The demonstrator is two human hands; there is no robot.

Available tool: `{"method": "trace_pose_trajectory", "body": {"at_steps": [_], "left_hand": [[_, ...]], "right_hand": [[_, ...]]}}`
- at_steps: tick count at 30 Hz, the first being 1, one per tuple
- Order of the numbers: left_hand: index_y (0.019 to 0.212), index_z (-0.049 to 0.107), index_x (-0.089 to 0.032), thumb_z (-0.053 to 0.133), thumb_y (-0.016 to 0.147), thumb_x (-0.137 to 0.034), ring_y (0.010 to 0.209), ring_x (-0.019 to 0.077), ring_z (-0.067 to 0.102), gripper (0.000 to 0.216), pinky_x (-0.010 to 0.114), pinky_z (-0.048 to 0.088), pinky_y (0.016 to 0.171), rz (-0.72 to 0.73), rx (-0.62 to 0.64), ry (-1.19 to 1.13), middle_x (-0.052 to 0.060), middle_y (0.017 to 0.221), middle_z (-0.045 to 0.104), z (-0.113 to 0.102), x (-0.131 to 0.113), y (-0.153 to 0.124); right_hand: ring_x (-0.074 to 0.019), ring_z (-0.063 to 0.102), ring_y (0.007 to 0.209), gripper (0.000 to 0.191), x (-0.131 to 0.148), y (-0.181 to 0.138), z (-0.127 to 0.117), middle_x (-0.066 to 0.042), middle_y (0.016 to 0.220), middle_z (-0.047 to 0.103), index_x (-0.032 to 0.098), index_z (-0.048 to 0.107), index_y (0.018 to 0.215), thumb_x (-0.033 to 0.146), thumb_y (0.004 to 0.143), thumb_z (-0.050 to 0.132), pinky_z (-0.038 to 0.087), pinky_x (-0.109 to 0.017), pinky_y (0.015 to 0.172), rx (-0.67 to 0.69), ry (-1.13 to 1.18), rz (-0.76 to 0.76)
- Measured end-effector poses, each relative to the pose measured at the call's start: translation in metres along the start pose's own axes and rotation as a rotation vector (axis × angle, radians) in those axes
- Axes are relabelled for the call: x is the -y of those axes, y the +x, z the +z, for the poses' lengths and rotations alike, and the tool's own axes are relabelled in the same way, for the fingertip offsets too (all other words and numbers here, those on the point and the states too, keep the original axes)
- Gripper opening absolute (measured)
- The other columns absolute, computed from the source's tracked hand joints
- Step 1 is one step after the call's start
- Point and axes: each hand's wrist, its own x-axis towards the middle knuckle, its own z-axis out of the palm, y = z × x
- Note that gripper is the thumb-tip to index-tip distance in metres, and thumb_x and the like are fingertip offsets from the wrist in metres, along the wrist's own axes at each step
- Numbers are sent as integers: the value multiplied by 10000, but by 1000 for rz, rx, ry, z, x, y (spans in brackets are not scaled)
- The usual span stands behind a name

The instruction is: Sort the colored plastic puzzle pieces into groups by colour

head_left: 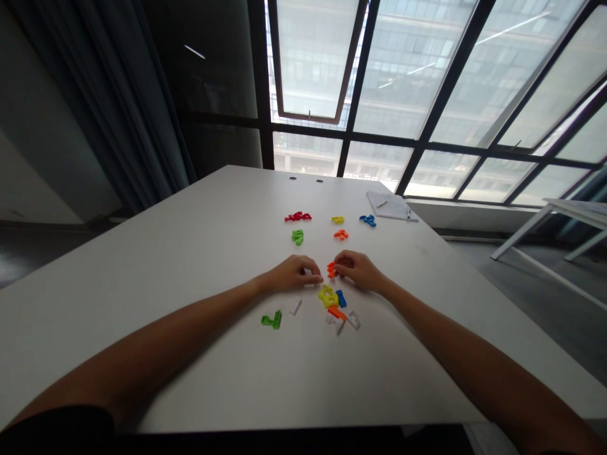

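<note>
An orange plastic piece [331, 270] stands between the fingertips of my right hand [359, 268], whose fingers are closed on it. Just left of it is my left hand [296, 273], thumb and forefinger curled so their tips come together; whether anything small is between them I cannot make out. Right below the hands lie a yellow piece [327, 296], a blue piece [341, 299], a second orange piece [337, 313] and white pieces [353, 320], close together. A single white piece [296, 308] and a green piece [272, 320] lie nearer my left forearm.
Beyond my hands, red [298, 217], light green [297, 237], yellow [337, 220], orange [341, 234] and blue pieces [367, 220] lie in separate spots on the white table [190, 240]. Paper [391, 206] with pens is at the far right. Windows stand behind.
</note>
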Motion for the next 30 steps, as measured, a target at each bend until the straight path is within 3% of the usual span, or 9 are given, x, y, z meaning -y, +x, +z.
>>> {"method": "trace_pose_trajectory", "body": {"at_steps": [4,12,18,23,30], "left_hand": [[1047,681,-205,760,831,-468,816,165,665,350,255,528,673,-100,-187,-43,34,927,718,5,9,1],[1151,678,-216,754,832,-372,840,167,675,363,257,536,691,-65,-163,-9,31,948,715,8,12,1],[1128,700,-216,721,867,-348,832,152,661,293,248,535,693,-3,-212,29,36,987,702,6,8,0],[1024,702,-195,702,889,-363,805,144,650,216,243,522,670,11,-289,64,36,972,694,4,5,0],[1106,690,-202,779,830,-435,849,155,670,373,247,540,682,-20,-256,11,40,1043,708,5,8,-1]], "right_hand": [[-172,691,724,205,6,3,21,-18,808,734,199,683,956,372,847,701,558,-309,700,-80,-116,-74],[-179,707,829,320,-1,2,36,-32,960,735,213,625,984,382,766,788,581,-324,776,-145,108,-75],[-180,711,878,487,-4,3,36,-51,1059,731,233,581,1122,389,734,829,590,-372,860,-78,240,-63],[-185,694,857,390,-3,0,39,-35,958,725,221,629,1053,427,772,804,586,-343,803,-65,114,-90],[-171,659,773,244,-1,-4,35,-21,853,719,200,702,991,372,822,736,545,-312,739,-245,-139,-165]]}}
